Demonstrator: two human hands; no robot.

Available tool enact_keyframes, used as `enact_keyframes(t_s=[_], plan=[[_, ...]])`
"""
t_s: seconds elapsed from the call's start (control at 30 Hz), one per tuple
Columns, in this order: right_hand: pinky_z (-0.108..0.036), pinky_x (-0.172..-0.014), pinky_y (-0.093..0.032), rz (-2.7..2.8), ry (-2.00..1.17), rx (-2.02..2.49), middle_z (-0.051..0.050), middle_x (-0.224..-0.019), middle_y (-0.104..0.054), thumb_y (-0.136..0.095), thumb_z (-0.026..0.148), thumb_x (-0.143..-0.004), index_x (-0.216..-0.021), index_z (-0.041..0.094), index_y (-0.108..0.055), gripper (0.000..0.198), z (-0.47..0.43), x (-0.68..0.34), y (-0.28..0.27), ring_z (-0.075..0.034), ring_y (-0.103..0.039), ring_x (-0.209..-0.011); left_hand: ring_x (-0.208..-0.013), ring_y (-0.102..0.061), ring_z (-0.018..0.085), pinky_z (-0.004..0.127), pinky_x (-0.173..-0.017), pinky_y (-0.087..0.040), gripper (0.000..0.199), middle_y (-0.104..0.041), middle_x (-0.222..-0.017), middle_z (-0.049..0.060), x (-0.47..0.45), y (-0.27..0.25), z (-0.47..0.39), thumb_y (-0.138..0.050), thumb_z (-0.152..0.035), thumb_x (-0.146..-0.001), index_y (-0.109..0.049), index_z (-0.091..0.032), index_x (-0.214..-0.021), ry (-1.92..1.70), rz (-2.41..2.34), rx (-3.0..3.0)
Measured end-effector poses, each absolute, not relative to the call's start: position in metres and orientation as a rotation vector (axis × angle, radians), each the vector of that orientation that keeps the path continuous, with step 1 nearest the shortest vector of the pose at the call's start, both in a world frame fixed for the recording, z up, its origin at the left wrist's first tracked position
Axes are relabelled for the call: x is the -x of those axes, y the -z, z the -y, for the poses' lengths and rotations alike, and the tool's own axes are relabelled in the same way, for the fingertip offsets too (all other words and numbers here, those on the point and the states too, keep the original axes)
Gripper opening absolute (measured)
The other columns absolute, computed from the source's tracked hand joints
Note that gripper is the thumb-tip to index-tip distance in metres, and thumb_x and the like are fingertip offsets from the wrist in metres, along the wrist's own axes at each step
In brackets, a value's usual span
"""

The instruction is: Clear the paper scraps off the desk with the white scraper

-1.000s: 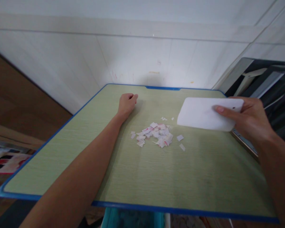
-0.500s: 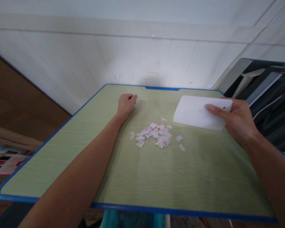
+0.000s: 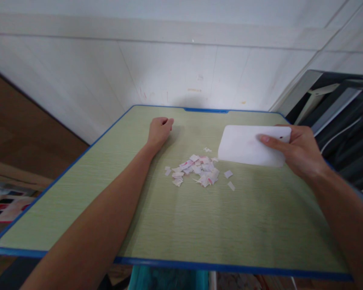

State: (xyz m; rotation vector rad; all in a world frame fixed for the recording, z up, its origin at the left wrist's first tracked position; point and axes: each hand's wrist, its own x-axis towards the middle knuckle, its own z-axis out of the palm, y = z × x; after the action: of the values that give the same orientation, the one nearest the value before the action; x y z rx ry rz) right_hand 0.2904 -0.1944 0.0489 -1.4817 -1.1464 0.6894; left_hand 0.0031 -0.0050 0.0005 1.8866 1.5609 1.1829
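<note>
A loose pile of torn paper scraps [image 3: 201,167], whitish with pink marks, lies mid-table, with several bits scattered around it. To its right, my right hand [image 3: 301,151] grips a flat white plastic board [image 3: 242,145] with rounded corners and a small hole near the held end. The thumb presses on its face while the other fingers are hidden behind. The board is tilted, its left corner close to the scraps. My left hand [image 3: 159,131] rests as a loose fist on the table, beyond the pile and to its left; nothing shows in it.
The light green table [image 3: 218,225] has a blue edge and meets a white wall [image 3: 175,72] at the back. Dark flat panels [image 3: 347,108] lean at the right. A teal bin [image 3: 169,278] sits below the front edge, and a brown wooden panel [image 3: 27,117] stands left.
My right hand has brought the white board slightly left and tipped its face a little. My left hand and the paper pile stay put; the view has shifted slightly.
</note>
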Motion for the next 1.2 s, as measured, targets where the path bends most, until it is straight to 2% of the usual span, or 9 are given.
enact_keyframes(t_s=[0.17,0.33,0.73,0.93,1.1,1.2], plan=[[-0.022,-0.041,-0.039,1.168,-0.748,1.52,0.002,-0.058,-0.068,-0.091,0.044,-0.062,-0.071,0.018,-0.074,0.032,0.195,-0.292,-0.05,-0.012,-0.056,-0.048,-0.054,-0.034,0.01,0.029,-0.056,-0.024,0.034,-0.037,-0.048,-0.003,-0.003,0.0,0.004,-0.05,-0.03,-0.08,-0.043,-0.02,-0.048,-1.191,-1.542,-1.875],[-0.02,-0.041,-0.036,1.143,-0.65,1.415,0.006,-0.057,-0.067,-0.091,0.048,-0.061,-0.069,0.022,-0.074,0.033,0.19,-0.297,-0.042,-0.009,-0.052,-0.046,-0.053,-0.033,0.01,0.029,-0.056,-0.023,0.035,-0.035,-0.047,-0.003,-0.003,0.0,0.003,-0.051,-0.03,-0.08,-0.043,-0.02,-0.047,-1.195,-1.536,-1.858],[-0.019,-0.041,-0.038,1.108,-0.713,1.424,0.007,-0.056,-0.066,-0.093,0.045,-0.058,-0.068,0.022,-0.074,0.032,0.19,-0.292,-0.043,-0.008,-0.053,-0.045,-0.053,-0.034,0.009,0.029,-0.058,-0.023,0.035,-0.037,-0.047,-0.004,-0.004,0.001,0.003,-0.051,-0.029,-0.081,-0.045,-0.019,-0.048,-1.203,-1.525,-1.843],[-0.022,-0.038,-0.041,1.14,-0.826,1.466,0.003,-0.056,-0.07,-0.094,0.044,-0.055,-0.068,0.021,-0.076,0.032,0.194,-0.289,-0.046,-0.013,-0.058,-0.044,-0.053,-0.034,0.009,0.029,-0.058,-0.023,0.036,-0.036,-0.047,-0.004,-0.003,0.001,0.003,-0.052,-0.029,-0.082,-0.044,-0.019,-0.048,-1.207,-1.525,-1.838],[-0.019,-0.036,-0.036,1.103,-0.789,1.443,0.006,-0.053,-0.066,-0.094,0.044,-0.056,-0.065,0.022,-0.073,0.032,0.195,-0.287,-0.048,-0.009,-0.053,-0.042,-0.055,-0.034,0.01,0.028,-0.058,-0.024,0.036,-0.036,-0.048,-0.003,-0.003,0.001,0.004,-0.051,-0.029,-0.082,-0.044,-0.02,-0.048,-1.2,-1.529,-1.851],[-0.019,-0.039,-0.039,1.118,-0.785,1.443,0.005,-0.057,-0.068,-0.093,0.046,-0.058,-0.069,0.022,-0.074,0.032,0.193,-0.286,-0.046,-0.009,-0.055,-0.045,-0.056,-0.035,0.01,0.028,-0.058,-0.024,0.036,-0.037,-0.049,-0.003,-0.003,0.0,0.004,-0.05,-0.03,-0.082,-0.043,-0.02,-0.049,-1.178,-1.553,-1.87]])
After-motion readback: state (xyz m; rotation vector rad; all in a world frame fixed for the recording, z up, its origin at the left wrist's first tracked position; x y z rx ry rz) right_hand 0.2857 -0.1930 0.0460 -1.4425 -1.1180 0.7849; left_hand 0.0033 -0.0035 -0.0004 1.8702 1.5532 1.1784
